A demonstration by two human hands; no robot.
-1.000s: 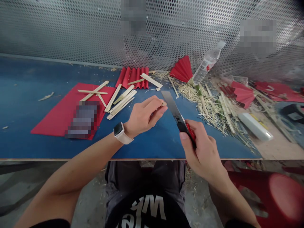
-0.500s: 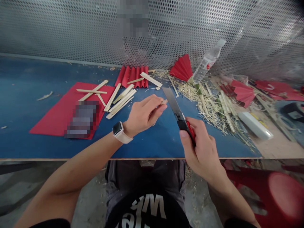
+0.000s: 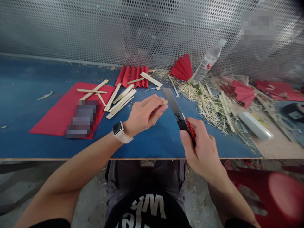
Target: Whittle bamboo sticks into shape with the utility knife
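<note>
My right hand (image 3: 201,147) is wrapped round a utility knife (image 3: 174,106) with a black and red handle. Its long blade is out and slants up to the left, its tip apart from my other hand. My left hand (image 3: 144,114), wearing a watch (image 3: 117,128), pinches a small pale strip (image 3: 164,102); only its end shows past the fingertips, the rest being hidden in the hand. Left of that hand, several pale bamboo-like strips (image 3: 122,103) lie on the blue tabletop (image 3: 152,144).
Red paper (image 3: 52,117) with a pixelated phone-like object (image 3: 83,118) lies left. Pleated red paper (image 3: 133,76) and a red fan (image 3: 181,68) sit by the perforated metal panel (image 3: 83,34). Rightward are a bottle (image 3: 205,65), shavings (image 3: 209,110) and a red stool (image 3: 285,196).
Almost nothing differs. Both hands keep their places, the knife stays beside the left hand, and the strip's end at the left fingertips has turned slightly.
</note>
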